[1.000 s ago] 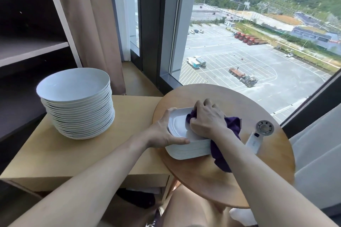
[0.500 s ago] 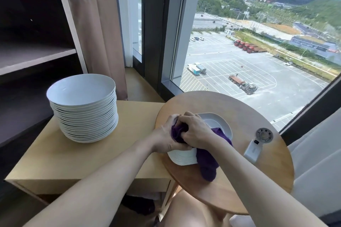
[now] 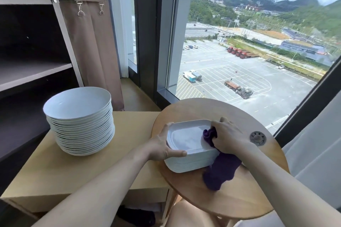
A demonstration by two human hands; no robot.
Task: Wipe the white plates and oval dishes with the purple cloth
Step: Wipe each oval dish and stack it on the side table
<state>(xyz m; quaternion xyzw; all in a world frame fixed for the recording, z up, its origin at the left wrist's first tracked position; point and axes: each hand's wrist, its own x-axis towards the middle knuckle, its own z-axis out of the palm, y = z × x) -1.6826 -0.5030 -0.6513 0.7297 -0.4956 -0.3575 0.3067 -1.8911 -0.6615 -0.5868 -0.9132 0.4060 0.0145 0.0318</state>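
A stack of white oval dishes [image 3: 186, 140] sits on the round wooden table [image 3: 230, 199]. My left hand [image 3: 162, 146] grips the stack's left edge, thumb along the near rim. My right hand [image 3: 227, 135] holds the purple cloth [image 3: 220, 172] bunched against the right side of the top dish; the cloth's loose end hangs over the stack onto the table. A tall stack of round white plates [image 3: 81, 121] stands on the lower square table [image 3: 60, 175] to the left.
A small white device with a round grille [image 3: 258, 138] lies on the round table right of my right hand. A dark shelf unit [image 3: 35, 68] and a brown curtain [image 3: 96, 51] stand at the left. A large window [image 3: 239, 57] is behind the tables.
My right hand has moved with the cloth from the left side of the top dish to its right side. My left hand has gone back to gripping the stack's left edge.
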